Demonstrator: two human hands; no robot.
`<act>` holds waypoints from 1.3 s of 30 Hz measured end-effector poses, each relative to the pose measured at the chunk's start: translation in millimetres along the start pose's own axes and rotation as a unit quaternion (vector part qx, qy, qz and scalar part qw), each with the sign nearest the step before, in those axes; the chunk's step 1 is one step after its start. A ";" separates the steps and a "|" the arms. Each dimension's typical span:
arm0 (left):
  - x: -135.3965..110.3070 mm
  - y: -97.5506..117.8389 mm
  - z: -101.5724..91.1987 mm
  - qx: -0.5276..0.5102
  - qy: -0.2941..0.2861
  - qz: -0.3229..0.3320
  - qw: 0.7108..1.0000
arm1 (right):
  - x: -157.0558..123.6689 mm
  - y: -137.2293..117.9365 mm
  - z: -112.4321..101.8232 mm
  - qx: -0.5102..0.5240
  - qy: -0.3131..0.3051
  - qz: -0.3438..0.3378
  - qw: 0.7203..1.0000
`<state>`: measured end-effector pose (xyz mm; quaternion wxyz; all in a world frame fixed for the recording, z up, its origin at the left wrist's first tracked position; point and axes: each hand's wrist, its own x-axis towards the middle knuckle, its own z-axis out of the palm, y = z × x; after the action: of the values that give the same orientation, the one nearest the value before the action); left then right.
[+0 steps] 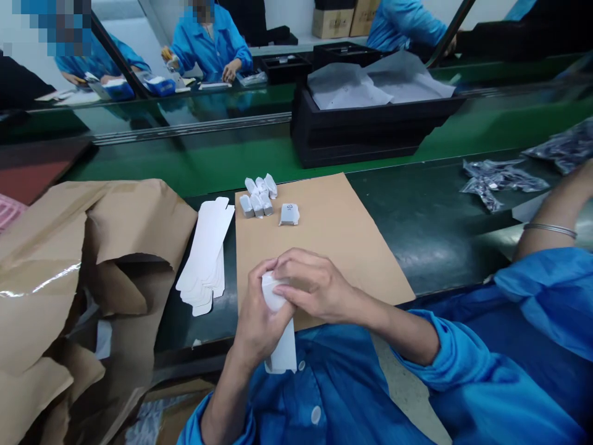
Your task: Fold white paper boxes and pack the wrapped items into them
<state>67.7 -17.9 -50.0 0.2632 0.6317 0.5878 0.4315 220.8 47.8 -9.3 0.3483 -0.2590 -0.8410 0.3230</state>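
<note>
Both my hands hold one flat white card blank over the near edge of a brown cardboard sheet. My left hand wraps round the blank from the left. My right hand presses its fingers over the blank's top end. The lower end of the blank hangs down toward my blue coat. A stack of flat white card blanks lies left of the sheet. Several small folded white boxes sit at the sheet's far edge, and one more folded box lies apart to their right.
Crumpled brown wrapping paper fills the left. A black tray with grey paper stands on the green conveyor. Plastic bags lie at right. A co-worker's arm with a bracelet reaches in at right. People in blue work across the belt.
</note>
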 end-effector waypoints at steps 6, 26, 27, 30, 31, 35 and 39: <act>3.0 -4.7 1.1 -0.006 -0.025 -0.032 0.999 | -3.8 6.6 6.8 0.021 -0.044 0.037 0.998; 45.5 -42.1 17.4 -0.166 0.128 -0.184 0.960 | 77.5 90.5 -34.0 -0.321 -0.135 0.082 0.934; 44.7 -46.0 11.8 -0.149 0.133 -0.182 0.963 | 83.1 102.6 -38.8 -0.324 -0.153 0.079 0.930; 32.4 -48.0 -12.4 -0.067 0.128 -0.144 0.979 | 85.8 129.8 -45.1 -0.311 -0.189 0.076 0.928; 29.1 -46.0 -20.0 -0.007 0.087 -0.094 0.992 | 82.9 134.8 -45.6 -0.308 -0.190 0.081 0.929; 42.9 -39.3 -28.3 0.270 -0.191 0.207 0.921 | 58.4 131.0 -52.4 -0.285 -0.155 0.124 0.938; 76.4 -52.0 -13.3 0.353 -0.246 0.330 0.840 | 8.9 94.7 -70.5 -0.264 -0.073 0.183 0.944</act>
<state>24.7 62.7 -69.2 0.0006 0.9237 0.3732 0.0867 288.3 141.4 -35.4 0.1402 -0.4667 -0.8573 0.1659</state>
